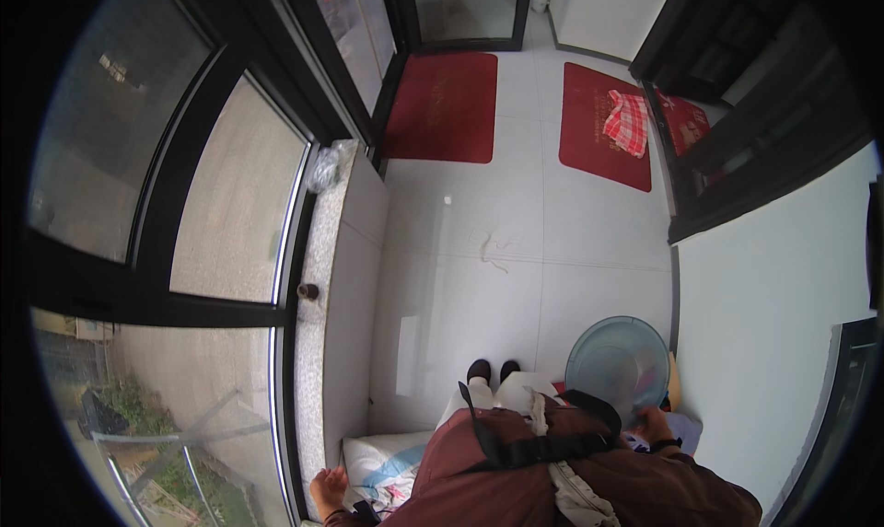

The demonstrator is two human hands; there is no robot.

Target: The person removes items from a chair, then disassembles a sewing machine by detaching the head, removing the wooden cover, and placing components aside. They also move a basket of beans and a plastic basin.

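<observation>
My right hand (655, 428) is closed at the near edge of a round grey-green plastic basin (589, 347), seemingly gripping its rim; my body and the basin partly hide the fingers. The basin is tilted and something pinkish shows faintly in it. At the lower left, my left hand (328, 492) hangs beside the stone window sill with loosely curled fingers, holding nothing that I can see. A white and blue sack (387, 467) lies between that hand and my body.
A low speckled sill (318, 370) under dark-framed windows runs along the left, bearing a clear plastic bag (324, 170) and a small dark object (308, 292). Ahead lie two red mats (442, 113), the right one with a checked cloth (628, 124). Pale string (493, 251) crosses the tiles.
</observation>
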